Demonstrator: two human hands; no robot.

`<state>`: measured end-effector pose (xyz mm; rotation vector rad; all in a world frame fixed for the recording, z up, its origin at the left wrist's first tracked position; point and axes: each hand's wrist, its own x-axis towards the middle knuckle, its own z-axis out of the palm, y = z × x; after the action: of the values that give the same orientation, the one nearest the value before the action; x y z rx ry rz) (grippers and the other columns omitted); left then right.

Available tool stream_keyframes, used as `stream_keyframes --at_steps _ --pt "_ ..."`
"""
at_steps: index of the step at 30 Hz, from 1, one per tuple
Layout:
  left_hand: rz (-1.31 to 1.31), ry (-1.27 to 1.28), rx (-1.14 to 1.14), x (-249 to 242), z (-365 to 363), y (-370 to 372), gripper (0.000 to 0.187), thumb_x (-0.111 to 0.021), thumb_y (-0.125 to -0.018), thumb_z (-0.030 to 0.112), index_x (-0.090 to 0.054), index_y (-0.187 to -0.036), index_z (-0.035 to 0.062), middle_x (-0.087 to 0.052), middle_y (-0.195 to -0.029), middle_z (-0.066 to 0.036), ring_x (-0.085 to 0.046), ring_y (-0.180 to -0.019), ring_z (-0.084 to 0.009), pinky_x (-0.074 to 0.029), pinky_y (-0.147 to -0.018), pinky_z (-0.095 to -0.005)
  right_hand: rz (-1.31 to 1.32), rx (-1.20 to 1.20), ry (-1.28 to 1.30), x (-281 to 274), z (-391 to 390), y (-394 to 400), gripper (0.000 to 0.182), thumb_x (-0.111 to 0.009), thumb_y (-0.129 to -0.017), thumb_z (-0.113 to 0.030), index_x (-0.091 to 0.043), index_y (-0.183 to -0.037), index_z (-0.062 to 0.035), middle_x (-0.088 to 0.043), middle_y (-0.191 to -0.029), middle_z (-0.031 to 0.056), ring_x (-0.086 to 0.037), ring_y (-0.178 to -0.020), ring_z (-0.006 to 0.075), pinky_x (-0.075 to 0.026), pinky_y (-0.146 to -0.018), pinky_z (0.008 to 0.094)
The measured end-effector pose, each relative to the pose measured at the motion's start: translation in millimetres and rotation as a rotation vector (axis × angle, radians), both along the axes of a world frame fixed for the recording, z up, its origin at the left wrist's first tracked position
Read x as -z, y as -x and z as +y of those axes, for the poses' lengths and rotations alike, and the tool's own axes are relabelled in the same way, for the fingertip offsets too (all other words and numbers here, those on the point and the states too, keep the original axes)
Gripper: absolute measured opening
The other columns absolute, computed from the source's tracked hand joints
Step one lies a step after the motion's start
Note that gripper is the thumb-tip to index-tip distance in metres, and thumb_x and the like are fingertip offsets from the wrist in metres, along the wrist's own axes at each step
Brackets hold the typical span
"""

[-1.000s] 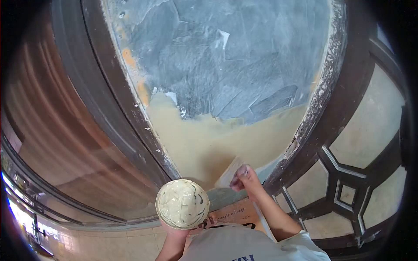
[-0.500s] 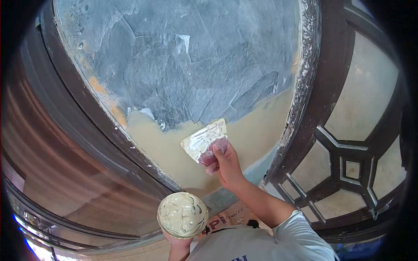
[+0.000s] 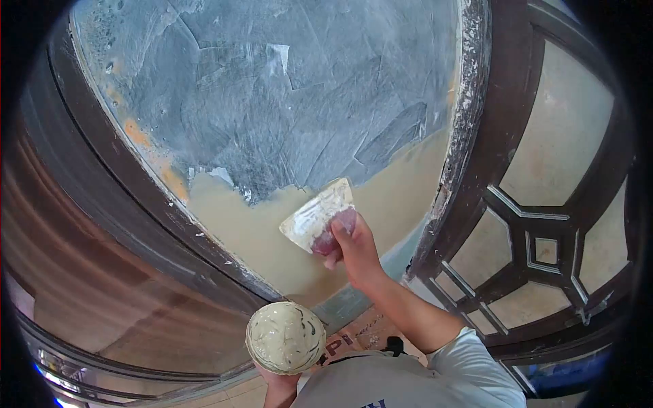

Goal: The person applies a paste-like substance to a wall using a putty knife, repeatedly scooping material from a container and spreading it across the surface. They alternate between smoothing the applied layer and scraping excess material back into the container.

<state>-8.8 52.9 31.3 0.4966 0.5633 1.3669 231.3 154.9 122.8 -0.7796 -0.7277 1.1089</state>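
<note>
My right hand (image 3: 352, 246) grips the reddish handle of a wide putty knife (image 3: 320, 216), its blade coated with pale paste. The blade lies at or just in front of the wall (image 3: 272, 95), over a cream-coloured coat (image 3: 258, 234) that covers the lower part below the grey-blue surface. Low in the view, my left hand (image 3: 277, 382) holds a round bowl (image 3: 286, 338) of cream paste from below; the bowl hides most of its fingers.
Dark wooden frames (image 3: 88, 129) border the wall on the left. On the right stands a dark panelled door (image 3: 544, 248) with pale panes. Printed cardboard (image 3: 360, 333) lies on the floor below.
The view has shifted slightly, so the wall and door appear further left. The putty knife has moved slightly up and left in the picture. Paste in the bowl looks flatter.
</note>
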Motion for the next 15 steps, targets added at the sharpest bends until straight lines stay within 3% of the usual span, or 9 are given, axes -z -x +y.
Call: stream_keyframes --at_steps 2,3,4,8,9,10,14,15 --pt "0.032 -0.017 0.015 1 1 0 0.067 -0.031 -0.095 0.057 -0.042 -0.142 0.0119 -0.05 -0.139 -0.013 -0.053 -0.124 -0.0328 -0.046 -0.1 -0.0528 0.004 0.007 0.021 -4 5 -2 0.022 -0.051 -0.102 -0.026 -0.049 -0.109 -0.0058 -0.062 -0.087 0.0056 -0.061 -0.061 0.0141 -0.047 -0.044 0.026" --pt "-0.093 0.037 0.034 5 1 3 0.066 -0.033 -0.095 0.057 -0.041 -0.143 0.0122 -0.049 -0.141 -0.012 -0.052 -0.125 -0.033 -0.046 -0.101 -0.0539 0.025 0.008 0.04 10 7 -1 0.022 -0.051 -0.101 -0.028 -0.049 -0.109 -0.0071 -0.063 -0.086 0.0053 -0.061 -0.06 0.014 -0.047 -0.044 0.0261" --pt "-0.218 0.091 0.05 8 1 5 0.065 -0.035 -0.096 0.056 -0.04 -0.144 0.0125 -0.047 -0.142 -0.012 -0.051 -0.126 -0.0331 -0.045 -0.101 -0.0549 0.024 0.013 0.041 29 7 0 0.022 -0.051 -0.101 -0.028 -0.049 -0.109 -0.0071 -0.063 -0.086 0.0053 -0.061 -0.06 0.014 -0.047 -0.044 0.0261" --pt "-0.219 -0.003 0.13 19 2 14 0.068 -0.037 -0.095 0.058 -0.036 -0.146 0.0127 -0.043 -0.145 -0.012 -0.049 -0.128 -0.0336 -0.045 -0.101 -0.0566 0.059 0.039 0.228 114 -20 5 0.023 -0.053 -0.101 -0.03 -0.049 -0.11 -0.0086 -0.064 -0.086 0.0045 -0.061 -0.059 0.0138 -0.047 -0.044 0.0259" --pt "0.007 -0.141 0.088 36 4 21 0.067 -0.047 -0.093 0.049 -0.033 -0.146 0.0091 -0.045 -0.143 -0.014 -0.049 -0.128 -0.0319 -0.045 -0.102 -0.0533 0.089 0.044 0.251 123 -24 7 0.024 -0.054 -0.1 -0.03 -0.048 -0.111 -0.0091 -0.064 -0.086 0.0042 -0.061 -0.059 0.0137 -0.047 -0.044 0.0254" --pt "0.234 -0.278 0.044 46 5 25 0.07 -0.057 -0.092 0.041 -0.03 -0.146 0.0056 -0.046 -0.142 -0.015 -0.049 -0.128 -0.0303 -0.045 -0.103 -0.0499 0.086 0.044 0.251 115 -24 10 0.024 -0.054 -0.1 -0.03 -0.048 -0.111 -0.0091 -0.064 -0.086 0.0042 -0.061 -0.059 0.0137 -0.047 -0.044 0.0254" --pt "0.387 -0.409 0.055 -1 3 9 0.079 -0.068 -0.088 0.031 -0.025 -0.149 0.0091 -0.041 -0.144 -0.018 -0.049 -0.127 -0.0318 -0.049 -0.1 -0.0515 0.003 0.068 0.088 32 -17 22 0.025 -0.055 -0.1 -0.029 -0.048 -0.111 -0.0079 -0.063 -0.085 0.0049 -0.06 -0.058 0.0133 -0.047 -0.044 0.0246" --pt "0.556 -0.587 0.02 -15 3 4 0.086 -0.073 -0.082 0.024 -0.022 -0.149 0.0077 -0.04 -0.143 -0.02 -0.049 -0.126 -0.0323 -0.049 -0.1 -0.0505 -0.046 0.048 0.051 17 -10 21 0.025 -0.055 -0.1 -0.028 -0.048 -0.112 -0.0075 -0.063 -0.085 0.0052 -0.06 -0.058 0.0134 -0.048 -0.044 0.0245"
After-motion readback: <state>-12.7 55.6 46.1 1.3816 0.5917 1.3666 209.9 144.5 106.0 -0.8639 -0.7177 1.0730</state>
